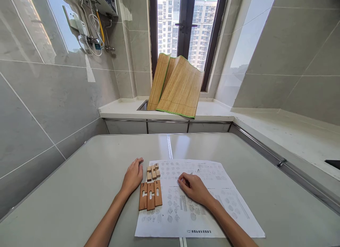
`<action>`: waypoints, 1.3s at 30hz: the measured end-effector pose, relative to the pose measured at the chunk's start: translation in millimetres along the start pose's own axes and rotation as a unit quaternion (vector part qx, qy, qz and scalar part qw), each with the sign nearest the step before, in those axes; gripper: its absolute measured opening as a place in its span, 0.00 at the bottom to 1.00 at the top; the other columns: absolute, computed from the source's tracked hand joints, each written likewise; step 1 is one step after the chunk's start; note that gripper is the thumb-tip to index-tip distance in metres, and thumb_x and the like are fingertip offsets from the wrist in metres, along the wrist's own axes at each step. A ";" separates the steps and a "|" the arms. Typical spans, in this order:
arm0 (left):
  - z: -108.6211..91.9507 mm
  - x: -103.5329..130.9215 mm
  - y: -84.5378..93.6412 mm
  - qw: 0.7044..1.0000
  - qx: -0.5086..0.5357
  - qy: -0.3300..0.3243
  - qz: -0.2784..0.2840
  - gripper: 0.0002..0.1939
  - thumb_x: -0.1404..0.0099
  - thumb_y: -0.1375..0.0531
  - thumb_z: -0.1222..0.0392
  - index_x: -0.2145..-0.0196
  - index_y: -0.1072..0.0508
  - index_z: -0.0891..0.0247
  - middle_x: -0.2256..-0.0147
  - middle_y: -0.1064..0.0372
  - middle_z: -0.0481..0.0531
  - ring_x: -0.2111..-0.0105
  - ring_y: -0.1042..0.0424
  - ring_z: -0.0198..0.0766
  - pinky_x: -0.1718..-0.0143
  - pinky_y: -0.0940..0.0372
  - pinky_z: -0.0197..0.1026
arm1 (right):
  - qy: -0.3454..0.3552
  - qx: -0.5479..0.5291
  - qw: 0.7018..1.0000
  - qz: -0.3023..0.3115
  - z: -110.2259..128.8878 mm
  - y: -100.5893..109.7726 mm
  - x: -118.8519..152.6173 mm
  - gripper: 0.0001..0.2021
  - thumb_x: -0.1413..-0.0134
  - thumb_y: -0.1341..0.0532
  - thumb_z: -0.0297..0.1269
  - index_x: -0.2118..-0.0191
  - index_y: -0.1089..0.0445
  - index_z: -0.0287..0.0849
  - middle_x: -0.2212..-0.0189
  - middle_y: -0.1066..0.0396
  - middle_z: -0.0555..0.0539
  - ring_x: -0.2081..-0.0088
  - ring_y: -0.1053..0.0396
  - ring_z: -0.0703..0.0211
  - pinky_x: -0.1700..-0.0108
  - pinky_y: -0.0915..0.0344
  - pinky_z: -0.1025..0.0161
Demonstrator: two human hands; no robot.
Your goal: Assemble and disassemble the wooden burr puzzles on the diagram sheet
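Nearest of all, a big white paper (159, 228) flat on the pale surface (66, 211), with small gray pictures all over it and a line of dark print along the near edge. On its left side, three long brown wood pieces (150, 203) side by side in a row, with cut-out holes and dark number marks near the far ends. Right at the paper's left edge, the first of the three.

Over to the right, resting on the paper and well apart from all the wood, the right grip (193, 186), fingers loosely curled in. Can't tell whether anything small hides inside.

Just past the brown row, a little bunch of light wood pieces (153, 174), packed close. Just left of that bunch, not seen touching it, the left grip (133, 174), palm down on the surface, fingers out long, holding nothing that shows.

So far, brown pieces in a row and light pieces in a group, with no brown one hooked to a light one. Looks like an early point; can't tell how much is left.

Farther off, a white ledge (217, 112) with a sink (143, 105), partly behind a folded straw mat (180, 87) with green edges. Behind that, a dark-framed window (183, 41), and tall buildings outside.
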State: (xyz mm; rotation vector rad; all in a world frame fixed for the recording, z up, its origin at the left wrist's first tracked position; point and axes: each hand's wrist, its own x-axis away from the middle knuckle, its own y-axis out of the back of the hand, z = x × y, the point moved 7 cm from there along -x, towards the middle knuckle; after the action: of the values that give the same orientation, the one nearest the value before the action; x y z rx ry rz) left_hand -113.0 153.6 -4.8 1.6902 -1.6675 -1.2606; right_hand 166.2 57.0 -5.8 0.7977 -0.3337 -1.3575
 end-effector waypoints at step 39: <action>-94.3 -18.7 2.0 0.987 -0.035 -0.157 0.029 0.26 0.36 0.39 0.38 0.50 0.27 0.59 0.57 0.22 0.54 0.57 0.22 0.49 0.56 0.29 0.48 | 0.013 -0.042 0.998 -0.035 0.8 5.0 -10.0 0.07 0.37 0.42 0.35 0.67 0.29 0.46 0.78 0.30 0.55 0.76 0.34 0.62 0.68 0.43 0.66</action>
State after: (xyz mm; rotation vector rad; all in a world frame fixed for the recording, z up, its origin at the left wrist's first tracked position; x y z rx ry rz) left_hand -32.9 144.9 47.7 1.4486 -1.8078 -1.6028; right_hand 167.2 66.2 0.5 0.7614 -0.2285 -1.4171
